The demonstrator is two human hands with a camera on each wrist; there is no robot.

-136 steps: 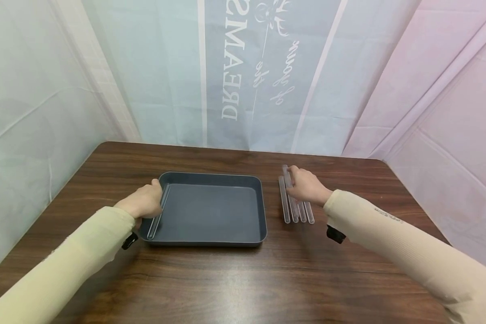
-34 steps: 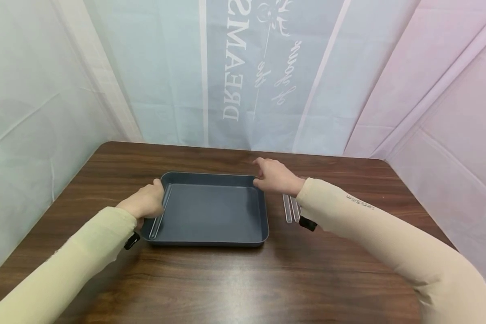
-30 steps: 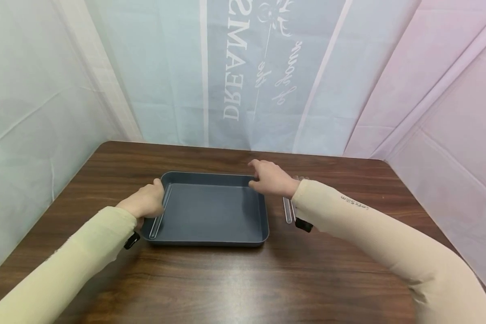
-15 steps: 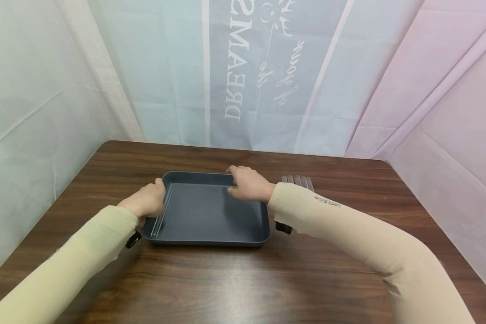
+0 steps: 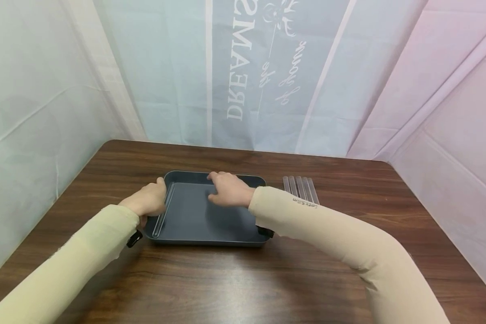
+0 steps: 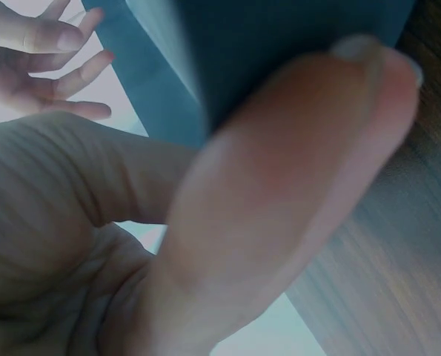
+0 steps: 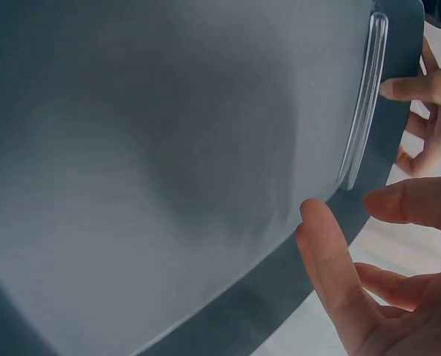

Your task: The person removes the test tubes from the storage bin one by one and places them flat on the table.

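My left hand [image 5: 146, 200] grips the left wall of a dark grey rectangular baking tray [image 5: 194, 225]; the right wrist view shows its thumb inside the wall and other fingers outside. A clear tube-like rod [image 5: 161, 219] with a rounded end lies in the tray along that wall, close to the left thumb. Over the middle of the tray hovers my right hand [image 5: 228, 191], fingers spread and holding nothing. In the right wrist view, its fingertips [image 7: 320, 222] stand apart from the rod [image 7: 365, 104].
Several similar clear rods [image 5: 292, 184] lie side by side on the table to the right of the tray, partly hidden behind my right sleeve [image 5: 299, 216]. The brown wood-grain table [image 5: 210, 283] runs back to a hanging printed cloth [image 5: 178, 81].
My right hand has left the rods on the right, where one was tilted up at its fingers, and moved left over the tray. The left hand keeps its grip on the tray.
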